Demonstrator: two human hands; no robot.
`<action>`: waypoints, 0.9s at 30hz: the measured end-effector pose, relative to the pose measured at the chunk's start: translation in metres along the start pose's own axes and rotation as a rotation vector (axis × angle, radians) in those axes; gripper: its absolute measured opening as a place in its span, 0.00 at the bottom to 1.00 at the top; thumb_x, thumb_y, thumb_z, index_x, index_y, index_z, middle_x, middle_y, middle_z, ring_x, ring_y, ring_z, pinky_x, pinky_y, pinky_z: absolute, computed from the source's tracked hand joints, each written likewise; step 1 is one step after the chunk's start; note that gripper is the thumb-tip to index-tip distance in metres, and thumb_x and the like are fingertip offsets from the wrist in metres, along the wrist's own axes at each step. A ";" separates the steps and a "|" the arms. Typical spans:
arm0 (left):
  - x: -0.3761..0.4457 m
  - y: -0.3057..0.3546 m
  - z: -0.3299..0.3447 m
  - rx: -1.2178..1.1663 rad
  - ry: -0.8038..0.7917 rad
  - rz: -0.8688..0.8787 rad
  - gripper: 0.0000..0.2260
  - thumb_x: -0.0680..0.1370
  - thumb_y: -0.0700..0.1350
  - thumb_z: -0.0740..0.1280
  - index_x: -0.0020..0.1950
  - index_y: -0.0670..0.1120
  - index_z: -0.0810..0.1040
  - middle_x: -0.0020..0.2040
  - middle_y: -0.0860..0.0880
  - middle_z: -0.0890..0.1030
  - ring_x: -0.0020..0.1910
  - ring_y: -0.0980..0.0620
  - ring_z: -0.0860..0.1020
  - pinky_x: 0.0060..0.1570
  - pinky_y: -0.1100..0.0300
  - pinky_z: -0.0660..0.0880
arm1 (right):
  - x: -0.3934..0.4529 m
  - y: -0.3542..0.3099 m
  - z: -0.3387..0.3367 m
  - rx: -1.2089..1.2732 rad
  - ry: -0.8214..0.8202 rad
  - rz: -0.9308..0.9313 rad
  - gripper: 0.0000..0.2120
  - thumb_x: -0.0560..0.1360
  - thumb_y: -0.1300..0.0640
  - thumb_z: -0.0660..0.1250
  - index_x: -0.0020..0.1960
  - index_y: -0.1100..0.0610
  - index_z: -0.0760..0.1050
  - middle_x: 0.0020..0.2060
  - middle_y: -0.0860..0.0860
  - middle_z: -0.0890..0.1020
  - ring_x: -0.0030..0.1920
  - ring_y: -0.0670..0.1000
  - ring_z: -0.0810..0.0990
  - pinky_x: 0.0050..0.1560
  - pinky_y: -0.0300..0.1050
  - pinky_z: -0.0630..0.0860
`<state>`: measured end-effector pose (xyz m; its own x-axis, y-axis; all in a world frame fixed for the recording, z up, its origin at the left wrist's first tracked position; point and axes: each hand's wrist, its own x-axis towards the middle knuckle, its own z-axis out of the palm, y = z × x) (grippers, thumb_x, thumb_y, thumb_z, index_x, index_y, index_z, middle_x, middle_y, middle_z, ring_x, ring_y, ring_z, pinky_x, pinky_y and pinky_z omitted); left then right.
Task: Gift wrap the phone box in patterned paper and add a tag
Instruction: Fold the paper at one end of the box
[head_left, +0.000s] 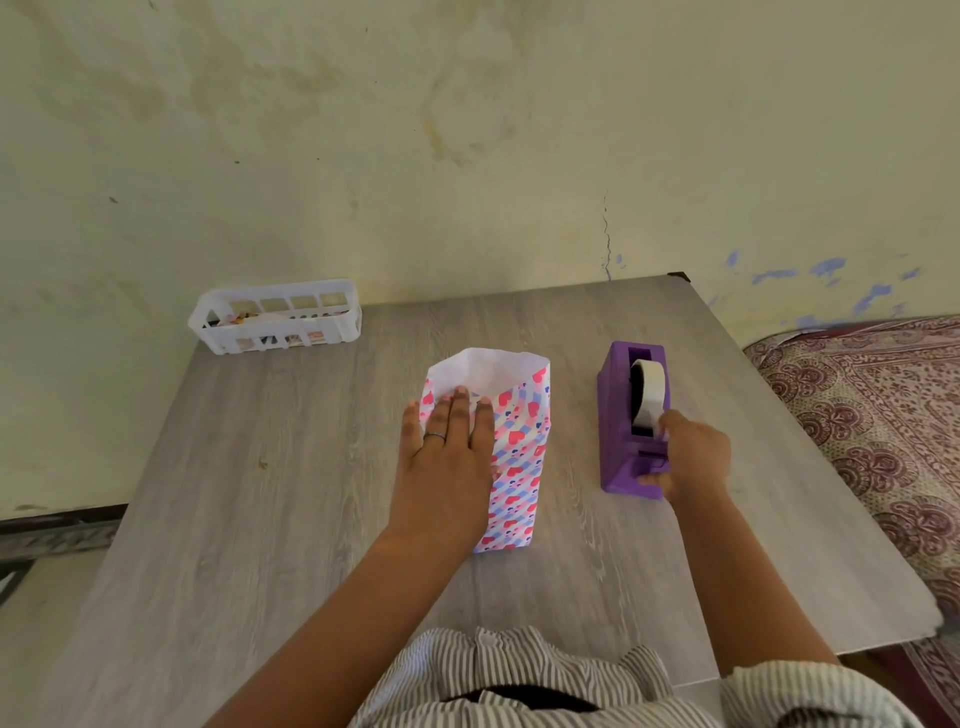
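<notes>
— So, where are the hands?
— Left hand (447, 447) presses flat, fingers straight, on the box (511, 452), its length running away from the body. Right hand (691, 457), just right of it, pinches tape at the dispenser (631, 421).
— And the far end?
— The paper (485, 366) stands open there, untaped.

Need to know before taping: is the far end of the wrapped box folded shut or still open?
Open. The patterned paper stands up as a tube at its far end, white inside showing, unfolded.
</notes>
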<state>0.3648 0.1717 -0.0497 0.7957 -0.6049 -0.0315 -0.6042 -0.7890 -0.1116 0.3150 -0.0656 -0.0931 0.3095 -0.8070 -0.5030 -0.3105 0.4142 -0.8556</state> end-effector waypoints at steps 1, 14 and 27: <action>0.000 0.000 0.000 0.001 -0.004 -0.001 0.30 0.82 0.55 0.50 0.77 0.45 0.39 0.78 0.42 0.44 0.77 0.44 0.46 0.71 0.43 0.39 | 0.000 0.005 0.000 0.027 0.005 -0.027 0.06 0.72 0.65 0.63 0.37 0.61 0.69 0.33 0.55 0.70 0.33 0.54 0.72 0.36 0.54 0.77; 0.008 -0.001 -0.004 0.003 -0.040 -0.035 0.32 0.81 0.54 0.56 0.76 0.46 0.41 0.78 0.43 0.45 0.76 0.44 0.47 0.71 0.42 0.43 | -0.001 0.071 -0.005 0.175 -0.001 -0.249 0.11 0.66 0.61 0.67 0.26 0.53 0.74 0.51 0.63 0.75 0.45 0.57 0.78 0.45 0.59 0.80; 0.008 -0.001 0.000 0.012 0.003 -0.037 0.31 0.81 0.53 0.56 0.76 0.46 0.42 0.78 0.43 0.47 0.76 0.44 0.49 0.71 0.42 0.44 | 0.025 0.098 -0.005 -0.057 0.052 -0.284 0.05 0.66 0.54 0.70 0.34 0.55 0.77 0.52 0.55 0.78 0.52 0.54 0.80 0.48 0.59 0.81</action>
<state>0.3713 0.1677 -0.0502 0.8171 -0.5760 -0.0244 -0.5741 -0.8092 -0.1245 0.2879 -0.0475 -0.1892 0.3451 -0.9083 -0.2365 -0.2682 0.1460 -0.9522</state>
